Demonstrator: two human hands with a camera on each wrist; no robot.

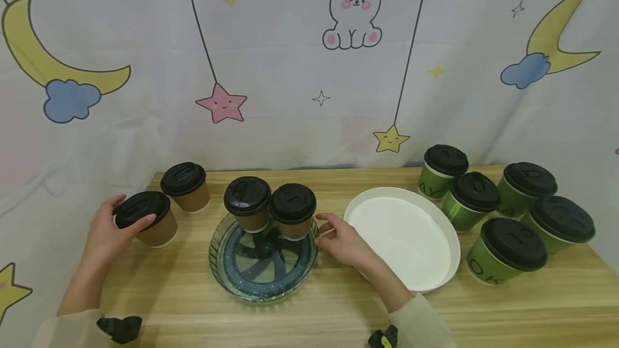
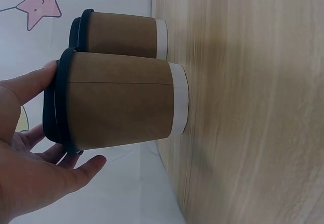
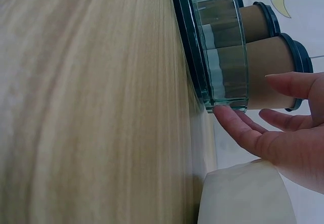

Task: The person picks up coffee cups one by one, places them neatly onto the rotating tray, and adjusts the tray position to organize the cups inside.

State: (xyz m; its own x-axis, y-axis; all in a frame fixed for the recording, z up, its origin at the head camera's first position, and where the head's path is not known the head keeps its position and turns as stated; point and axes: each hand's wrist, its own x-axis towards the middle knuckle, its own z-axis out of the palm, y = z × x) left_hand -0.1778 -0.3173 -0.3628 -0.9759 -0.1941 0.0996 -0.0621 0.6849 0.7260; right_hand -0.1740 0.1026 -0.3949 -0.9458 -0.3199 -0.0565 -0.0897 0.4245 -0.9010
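My left hand (image 1: 107, 232) grips a brown paper coffee cup (image 1: 162, 230) by its black lid, thumb on one side and fingers on the other. The cup stands upright at the table's left, and a second brown cup (image 1: 192, 200) is just behind it. Two more lidded brown cups (image 1: 293, 224) stand side by side in a clear glass dish (image 1: 261, 292). Beside the dish's right edge is my right hand (image 1: 345, 241), its fingers loosely bent and holding nothing. In the right wrist view its fingertips (image 3: 225, 114) are right at the glass wall, near the closer cup.
A round white tray (image 1: 403, 240) lies right of the glass dish, close to my right forearm. Several green cups with black lids (image 1: 503, 256) crowd the table's right side. A printed curtain (image 1: 290, 69) hangs along the back edge of the wooden table (image 1: 193, 305).
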